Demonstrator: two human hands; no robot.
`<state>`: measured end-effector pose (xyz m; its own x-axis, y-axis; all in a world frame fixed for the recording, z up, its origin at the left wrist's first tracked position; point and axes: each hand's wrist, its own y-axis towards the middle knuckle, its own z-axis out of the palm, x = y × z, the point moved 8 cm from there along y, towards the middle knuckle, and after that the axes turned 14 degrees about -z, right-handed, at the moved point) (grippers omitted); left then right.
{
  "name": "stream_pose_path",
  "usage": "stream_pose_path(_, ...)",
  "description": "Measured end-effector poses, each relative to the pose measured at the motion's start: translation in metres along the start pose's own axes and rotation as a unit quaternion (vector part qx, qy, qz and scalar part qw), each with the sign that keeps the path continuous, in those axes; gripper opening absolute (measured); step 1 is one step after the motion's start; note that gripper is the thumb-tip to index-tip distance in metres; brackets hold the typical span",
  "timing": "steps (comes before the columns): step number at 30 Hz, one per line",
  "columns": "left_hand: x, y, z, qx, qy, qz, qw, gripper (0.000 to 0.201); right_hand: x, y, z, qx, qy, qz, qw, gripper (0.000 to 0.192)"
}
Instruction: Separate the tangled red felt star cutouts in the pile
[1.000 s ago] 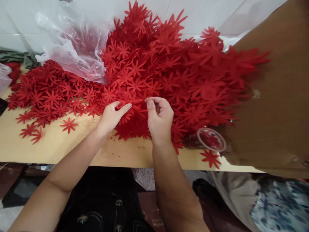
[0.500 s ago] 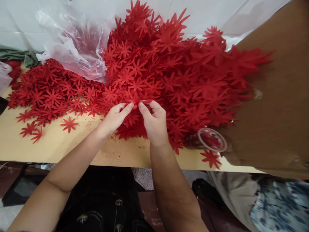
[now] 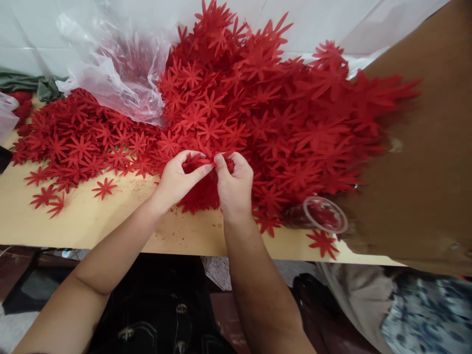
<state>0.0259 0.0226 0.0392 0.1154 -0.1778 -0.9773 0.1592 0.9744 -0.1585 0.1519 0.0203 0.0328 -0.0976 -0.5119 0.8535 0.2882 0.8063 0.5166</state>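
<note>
Between my hands is a red fabric petal piece point(image 3: 199, 161), star-shaped like those heaped behind it. My left hand point(image 3: 181, 178) pinches it from the left, thumb pointing inward. From the right, my right hand point(image 3: 235, 183) grips its other side, fingers curled and thumb on top. The thumb tips nearly meet at the middle of the piece. Whether one or several layers are held, I cannot tell. Just beyond my fingers rises a big pile of red petal pieces point(image 3: 258, 98), and a lower heap point(image 3: 81, 132) spreads to the left.
A clear plastic bag point(image 3: 121, 83) rests on the pile at the back left. A clear plastic cup point(image 3: 324, 215) lies on its side at right, near a loose red piece point(image 3: 323, 244). A brown board point(image 3: 416, 172) borders the right. Another person's patterned clothing point(image 3: 427, 314) shows lower right.
My left hand has shifted slightly right and its fingers are now more curled around the red piece. My right hand's grip has rolled a little; the piece looks more folded between them.
</note>
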Motion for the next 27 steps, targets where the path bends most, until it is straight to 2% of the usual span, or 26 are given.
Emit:
stream_pose_path(5,0.0,0.001,0.002,-0.001,-0.005,-0.007,1.0,0.03,0.004,0.001,0.001,-0.019,-0.038,0.003,0.999,0.038)
stream_pose_path(10,0.002,0.006,-0.006,-0.04,0.018,-0.004,0.999,0.012,0.004,0.0,0.012,0.029,-0.027,-0.029,0.999,0.021)
stream_pose_path(13,0.007,0.009,-0.015,-0.064,0.016,-0.024,0.998,0.005,-0.003,-0.001,0.01,0.032,-0.024,-0.026,0.999,0.016)
stream_pose_path(16,0.01,0.01,-0.022,-0.078,0.005,-0.037,0.996,0.005,-0.009,0.001,0.002,0.014,-0.028,-0.02,0.999,0.017)
stream_pose_path(20,0.005,0.009,-0.025,-0.079,0.006,-0.02,0.997,0.012,0.006,0.006,-0.005,0.001,-0.091,-0.084,0.992,0.024)
stream_pose_path(23,0.004,0.009,-0.023,-0.065,0.01,-0.019,0.998,0.015,0.015,0.007,0.005,0.049,-0.088,-0.1,0.99,0.028)
stream_pose_path(25,0.003,0.009,-0.021,-0.053,0.014,-0.016,0.998,0.014,0.013,0.006,0.016,0.097,-0.052,-0.072,0.991,0.031)
stream_pose_path(27,0.003,0.008,-0.019,-0.044,0.021,-0.012,0.999,0.013,0.009,0.005,0.022,0.116,-0.027,-0.042,0.992,0.027)
